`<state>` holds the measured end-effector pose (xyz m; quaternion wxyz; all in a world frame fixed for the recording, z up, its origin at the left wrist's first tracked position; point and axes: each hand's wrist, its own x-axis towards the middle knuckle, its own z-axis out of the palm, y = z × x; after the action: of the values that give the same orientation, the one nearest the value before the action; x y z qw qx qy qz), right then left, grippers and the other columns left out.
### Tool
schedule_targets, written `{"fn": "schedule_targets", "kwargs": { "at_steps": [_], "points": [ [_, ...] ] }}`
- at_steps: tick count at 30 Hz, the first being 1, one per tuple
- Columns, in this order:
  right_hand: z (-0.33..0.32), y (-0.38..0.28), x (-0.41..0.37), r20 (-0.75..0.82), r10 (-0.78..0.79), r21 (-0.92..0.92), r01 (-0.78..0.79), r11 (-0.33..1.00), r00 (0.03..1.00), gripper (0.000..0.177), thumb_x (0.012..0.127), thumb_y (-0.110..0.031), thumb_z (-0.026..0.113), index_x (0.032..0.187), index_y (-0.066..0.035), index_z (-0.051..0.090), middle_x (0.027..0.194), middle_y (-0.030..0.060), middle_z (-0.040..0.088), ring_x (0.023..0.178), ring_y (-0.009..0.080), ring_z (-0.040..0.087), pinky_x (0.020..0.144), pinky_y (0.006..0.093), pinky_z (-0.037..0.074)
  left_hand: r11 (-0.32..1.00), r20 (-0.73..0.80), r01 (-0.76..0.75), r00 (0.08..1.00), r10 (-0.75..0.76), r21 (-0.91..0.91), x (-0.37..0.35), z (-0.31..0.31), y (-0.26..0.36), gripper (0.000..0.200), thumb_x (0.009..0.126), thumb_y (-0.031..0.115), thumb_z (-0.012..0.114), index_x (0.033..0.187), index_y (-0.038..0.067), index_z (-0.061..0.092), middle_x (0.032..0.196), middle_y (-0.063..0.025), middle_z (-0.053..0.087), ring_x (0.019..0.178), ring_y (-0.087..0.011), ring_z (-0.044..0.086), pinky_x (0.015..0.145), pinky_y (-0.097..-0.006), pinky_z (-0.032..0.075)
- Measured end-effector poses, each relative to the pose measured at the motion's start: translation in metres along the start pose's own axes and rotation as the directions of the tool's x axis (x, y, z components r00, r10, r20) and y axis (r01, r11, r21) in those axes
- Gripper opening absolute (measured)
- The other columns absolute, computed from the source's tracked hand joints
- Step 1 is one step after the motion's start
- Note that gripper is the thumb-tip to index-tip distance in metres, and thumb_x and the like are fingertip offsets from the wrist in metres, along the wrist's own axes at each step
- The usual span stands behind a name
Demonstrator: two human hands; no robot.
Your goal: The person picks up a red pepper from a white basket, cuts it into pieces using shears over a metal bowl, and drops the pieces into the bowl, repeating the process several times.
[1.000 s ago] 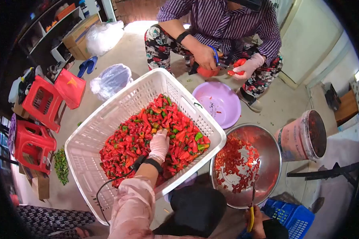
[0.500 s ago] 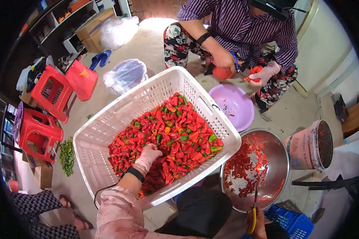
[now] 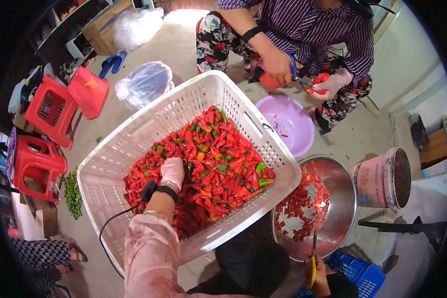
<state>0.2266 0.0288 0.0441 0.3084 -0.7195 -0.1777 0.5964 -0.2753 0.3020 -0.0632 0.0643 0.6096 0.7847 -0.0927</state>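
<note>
Down at the bottom edge, the right hand point(image 3: 322, 278) is clenched round the yellow handles of the scissors point(image 3: 313, 258). Their long axis runs almost straight away from the person, and the blades point out over the steel bowl point(image 3: 350, 198), beside a blue crate point(image 3: 357, 273). A loose layer of chopped pieces point(image 3: 303, 208) covers only part of that bowl, so by my reading the cutting is underway but far from finished. Across to the left hand point(image 3: 173, 171): it's gloved and knuckles-up, with fingertips sunk into the peppers point(image 3: 223, 159), so I can't tell whether it's gripping one. The peppers lie heaped in the white basket point(image 3: 134, 144), mostly red with some green, and plenty are left whole. Further out sits a purple basin point(image 3: 288, 119), nearly bare. Beyond it a seated person point(image 3: 303, 30) snips a red pepper over it.
</note>
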Motion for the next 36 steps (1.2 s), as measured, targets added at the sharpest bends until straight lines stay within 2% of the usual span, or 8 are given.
{"fn": "schedule_targets", "kwargs": {
  "at_steps": [4,8,13,20,27,30,31,36],
  "points": [
    [-0.002,0.007,0.006,0.002,-0.222,-0.285,0.213,0.935,0.975,0.023,0.083,-0.011,0.054,0.103,-0.009,0.042,0.057,-0.0006,0.044,0.033,0.0092,0.038,0.028,0.0225,0.029,0.818,-0.169,0.039,0.972,-0.165,-0.574,-0.014,0.001,-0.021,0.018,0.076,0.018,0.058,0.084,0.001,0.056,0.076,-0.0177,0.060,0.075,-0.0325,0.059,0.064,-0.0391,0.046],
    [0.004,-0.001,0.002,-0.013,-0.072,-0.062,0.071,0.996,0.997,0.029,0.078,-0.006,0.062,0.103,-0.004,0.047,0.088,0.0015,0.052,0.082,0.0088,0.048,0.073,0.0230,0.039,0.429,-0.322,-0.245,0.940,-0.115,-0.870,-0.029,0.015,-0.023,0.015,0.076,0.008,0.057,0.090,0.004,0.057,0.075,-0.0148,0.060,0.071,-0.0277,0.059,0.064,-0.0343,0.046],
    [0.015,-0.014,-0.005,0.015,-0.140,-0.229,0.140,0.963,0.990,0.028,0.078,-0.007,0.063,0.102,-0.004,0.047,0.088,0.0010,0.052,0.082,0.0100,0.048,0.074,0.0240,0.040,0.577,-0.197,-0.407,0.899,0.392,-0.708,-0.067,-0.029,0.061,0.020,0.075,0.018,0.060,0.089,0.003,0.062,0.083,-0.0142,0.061,0.083,-0.0279,0.058,0.075,-0.0339,0.044],
    [0.002,0.000,0.002,0.005,-0.193,-0.308,0.185,0.933,0.981,0.029,0.075,-0.013,0.067,0.097,-0.003,0.049,0.082,0.0024,0.052,0.076,0.0112,0.047,0.069,0.0255,0.041,0.895,0.079,-0.276,0.944,0.321,-0.351,-0.053,-0.022,0.102,0.029,0.073,0.026,0.063,0.093,0.004,0.061,0.081,-0.0158,0.060,0.078,-0.0302,0.059,0.068,-0.0373,0.046],
    [0.015,-0.013,-0.003,0.061,-0.199,-0.287,0.209,0.935,0.978,0.022,0.081,-0.015,0.058,0.099,-0.008,0.047,0.066,-0.0016,0.047,0.046,0.0074,0.041,0.040,0.0214,0.033,-0.031,0.359,0.389,0.874,0.328,-0.921,-0.061,-0.040,0.039,0.022,0.075,0.009,0.061,0.095,0.005,0.053,0.077,-0.0088,0.058,0.049,-0.0085,0.047,0.042,-0.0224,0.038],
    [0.017,-0.014,-0.004,0.082,-0.217,-0.347,0.232,0.909,0.973,0.020,0.083,-0.016,0.055,0.100,-0.010,0.046,0.060,-0.0035,0.046,0.035,0.0055,0.037,0.031,0.0198,0.030,0.330,0.317,0.212,0.898,0.306,-0.920,-0.088,-0.059,0.045,0.027,0.073,0.010,0.062,0.099,0.005,0.057,0.079,-0.0078,0.061,0.060,-0.0143,0.055,0.050,-0.0264,0.045],
    [0.017,-0.014,-0.004,0.081,-0.216,-0.368,0.230,0.901,0.973,0.020,0.083,-0.016,0.055,0.100,-0.010,0.046,0.061,-0.0037,0.046,0.036,0.0053,0.037,0.031,0.0196,0.030,0.337,-0.152,-0.333,0.872,0.465,-0.881,-0.084,-0.041,0.051,0.028,0.072,0.015,0.063,0.099,0.006,0.060,0.079,-0.0081,0.061,0.069,-0.0188,0.059,0.062,-0.0319,0.047],
    [0.014,-0.009,0.003,0.094,-0.115,-0.121,0.126,0.985,0.989,0.033,0.078,-0.008,0.061,0.107,-0.006,0.046,0.084,0.0004,0.051,0.071,0.0089,0.046,0.063,0.0224,0.038,0.818,-0.025,-0.316,0.937,0.347,-0.480,-0.085,-0.043,0.114,0.030,0.071,0.034,0.063,0.085,0.008,0.063,0.081,-0.0134,0.061,0.080,-0.0297,0.059,0.070,-0.0384,0.047]
  ]
}}
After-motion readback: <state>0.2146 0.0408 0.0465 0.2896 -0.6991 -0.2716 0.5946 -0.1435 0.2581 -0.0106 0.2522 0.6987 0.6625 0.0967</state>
